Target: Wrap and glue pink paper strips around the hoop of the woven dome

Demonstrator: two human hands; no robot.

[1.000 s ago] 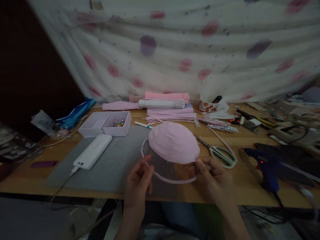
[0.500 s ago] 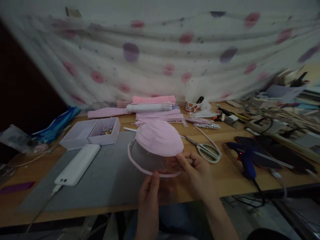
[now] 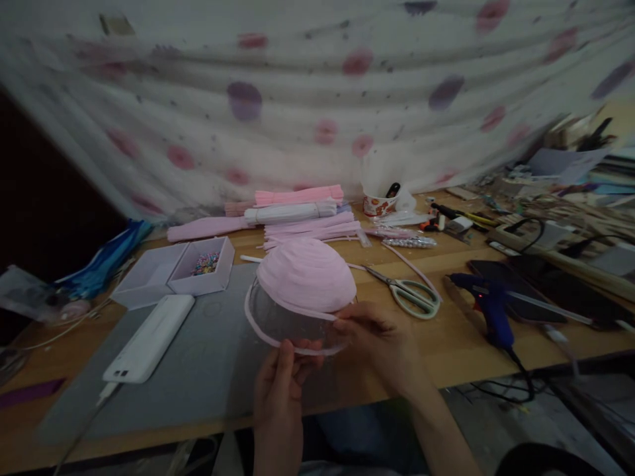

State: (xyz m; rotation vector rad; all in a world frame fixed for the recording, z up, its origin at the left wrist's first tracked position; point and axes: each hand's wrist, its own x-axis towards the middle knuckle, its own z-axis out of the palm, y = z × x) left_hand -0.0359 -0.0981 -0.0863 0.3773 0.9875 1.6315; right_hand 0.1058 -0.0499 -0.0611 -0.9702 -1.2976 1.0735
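A clear plastic dome (image 3: 290,327) is tilted in front of me, its upper part covered by rows of pale pink chenille stems (image 3: 306,274). One pink stem runs round its lower rim. My left hand (image 3: 284,383) is closed on that near rim, thumb on top and fingers behind. My right hand (image 3: 380,340) pinches a pink stem at the right lower edge of the covered part; its fingertips partly hide the spot. Scissors (image 3: 414,299) with pale green handles lie right of the dome, beside a loose pink stem (image 3: 411,268).
Bundles of pink and white stems (image 3: 292,211) lie at the back. A white box (image 3: 203,268) of colourful beads and a white power bank (image 3: 149,340) are on the left, partly over a grey mat (image 3: 198,403). A blue glue gun (image 3: 489,311) lies right, its light red.
The dome and both hands have shifted slightly left in view. A pink stem edge now shows along the covered part's lower border, leading to my right fingertips.
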